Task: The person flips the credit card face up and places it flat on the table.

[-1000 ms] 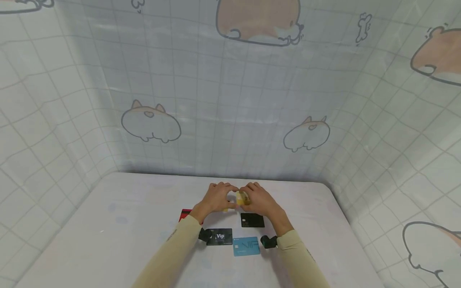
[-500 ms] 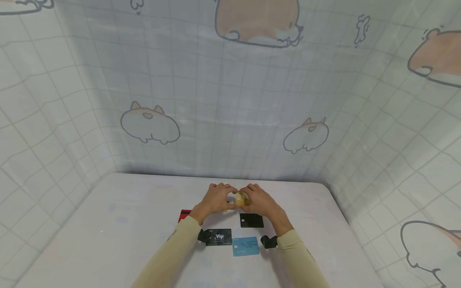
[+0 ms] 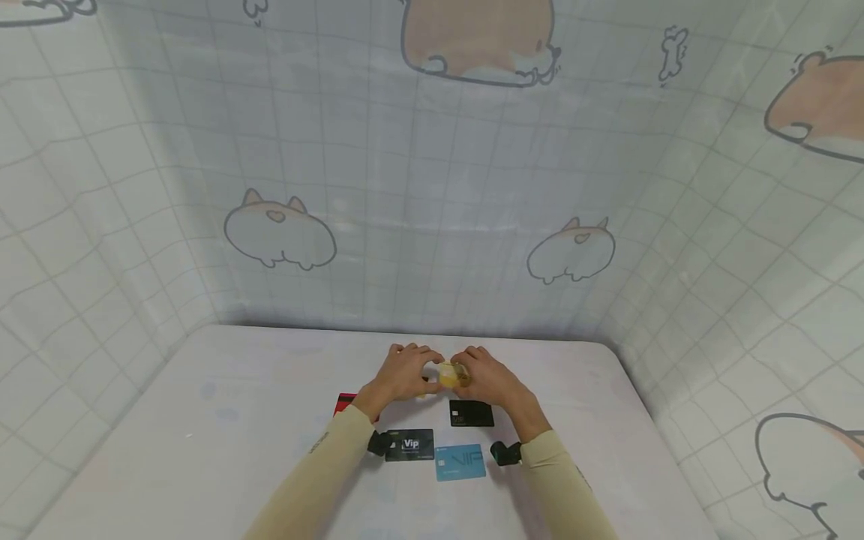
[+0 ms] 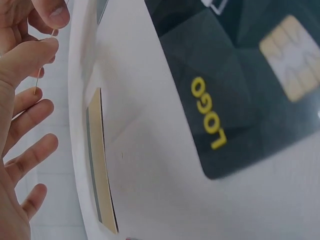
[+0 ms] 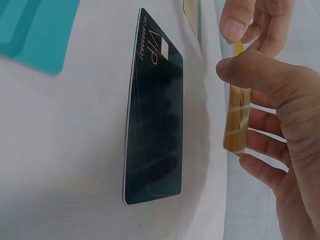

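Held up over the far part of the table is a shiny gold card (image 3: 453, 375), between my two hands. My right hand (image 3: 487, 375) grips it with the thumb on the near face and the fingers behind. The thumb and index finger of my left hand (image 3: 403, 373) pinch its left end, while the other fingers are spread. Seen from the left wrist, the card is a thin edge-on line. Below my left hand lies a beige card (image 4: 101, 165) with a grey stripe. A black VIP card (image 5: 155, 115) lies on the table below my right hand.
Nearer to me lie a dark Vip card (image 3: 409, 445) and a light blue VIP card (image 3: 460, 462). A red card (image 3: 346, 402) is partly covered by the left forearm. Patterned sheeting (image 3: 432, 187) rises behind the white table (image 3: 223, 450) and on both sides.
The gold card has tilted slightly between the hands and shows a little differently. Both hands keep their hold in nearly the same place; the cards on the table have not moved.
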`<state>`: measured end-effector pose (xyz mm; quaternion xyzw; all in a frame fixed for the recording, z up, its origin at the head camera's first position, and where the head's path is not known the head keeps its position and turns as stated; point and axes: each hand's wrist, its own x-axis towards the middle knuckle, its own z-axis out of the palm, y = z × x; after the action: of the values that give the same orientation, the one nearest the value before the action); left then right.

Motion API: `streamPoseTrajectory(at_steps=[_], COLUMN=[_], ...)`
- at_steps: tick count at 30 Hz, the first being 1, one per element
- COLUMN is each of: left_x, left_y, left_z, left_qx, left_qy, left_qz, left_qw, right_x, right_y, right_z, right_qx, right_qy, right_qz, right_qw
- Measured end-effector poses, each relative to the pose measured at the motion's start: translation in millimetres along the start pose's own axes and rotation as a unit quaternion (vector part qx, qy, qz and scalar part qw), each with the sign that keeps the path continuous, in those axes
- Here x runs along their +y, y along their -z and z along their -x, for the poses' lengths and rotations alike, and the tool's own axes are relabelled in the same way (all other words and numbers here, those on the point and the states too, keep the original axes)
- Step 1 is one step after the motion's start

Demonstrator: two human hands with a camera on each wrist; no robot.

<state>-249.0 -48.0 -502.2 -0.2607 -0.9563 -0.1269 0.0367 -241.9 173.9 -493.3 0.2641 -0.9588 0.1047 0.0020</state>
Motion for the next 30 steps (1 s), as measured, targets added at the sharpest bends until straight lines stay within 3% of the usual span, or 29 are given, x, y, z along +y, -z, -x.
streamPoseTrajectory(at_steps=[15, 25, 30], left_x=[-4.6, -4.4, -3.3], left_y=[1.3, 1.3, -2.8], left_z=[18.2, 21.0, 21.7], left_qx=[0.003, -0.004, -0.015], left_qy=[-0.007, 0.004, 0.018], left_qz=[-0.005, -0.001, 0.009], left_qw=[1.0000, 1.0000, 0.9997], right_x=[-11.7, -10.3, -6.9], right_y=[-2.3, -2.4, -6.8], right_z=[14.8, 15.6, 15.9], right_qx=[-0.011, -0.025, -0.026], right_qy=[-0.040, -0.053, -0.054], right_qz=[-0.023, -0.021, -0.056], right_qw=[0.999, 0.998, 0.997])
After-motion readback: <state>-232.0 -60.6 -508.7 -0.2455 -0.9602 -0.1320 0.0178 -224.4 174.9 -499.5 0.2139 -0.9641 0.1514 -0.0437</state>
